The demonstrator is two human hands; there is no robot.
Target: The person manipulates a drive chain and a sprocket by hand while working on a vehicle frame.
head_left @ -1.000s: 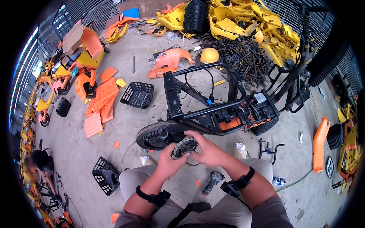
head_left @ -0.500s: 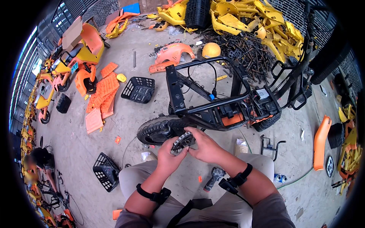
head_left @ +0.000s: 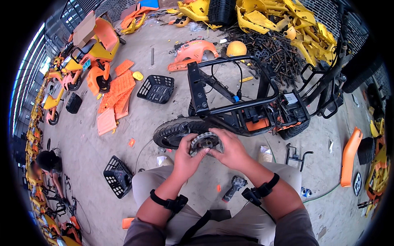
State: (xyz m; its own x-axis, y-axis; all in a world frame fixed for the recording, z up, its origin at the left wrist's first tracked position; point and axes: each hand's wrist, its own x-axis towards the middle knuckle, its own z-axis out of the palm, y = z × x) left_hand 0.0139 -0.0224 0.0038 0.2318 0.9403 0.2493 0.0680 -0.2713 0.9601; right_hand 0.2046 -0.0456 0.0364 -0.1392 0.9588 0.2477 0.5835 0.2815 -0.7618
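Between both hands I hold a round toothed metal wheel (head_left: 204,142), dark inside with a pale toothed rim. My left hand (head_left: 184,159) grips its left side, thumb along the lower edge. The fingers of my right hand (head_left: 230,151) curl over its top right, with that thumb also at the lower edge. Just beyond my hands is the black tyre (head_left: 163,134) of a stripped scooter. Its bare black frame (head_left: 196,92) stands beyond the tyre and to the right. On the floor between my legs lies a grey power tool (head_left: 234,187).
Black baskets (head_left: 156,88) (head_left: 110,174) lie to the left. Orange panels (head_left: 117,96) and parked scooters (head_left: 92,53) are farther left. Dark metal parts (head_left: 275,53) and yellow panels (head_left: 262,20) are heaped at the back. Another person (head_left: 51,164) crouches at far left.
The toothed wheel has turned from a steep tilt to show more of its round face. Both hands have shifted slightly on it. The whole view has swung a little, moving the surroundings rightward.
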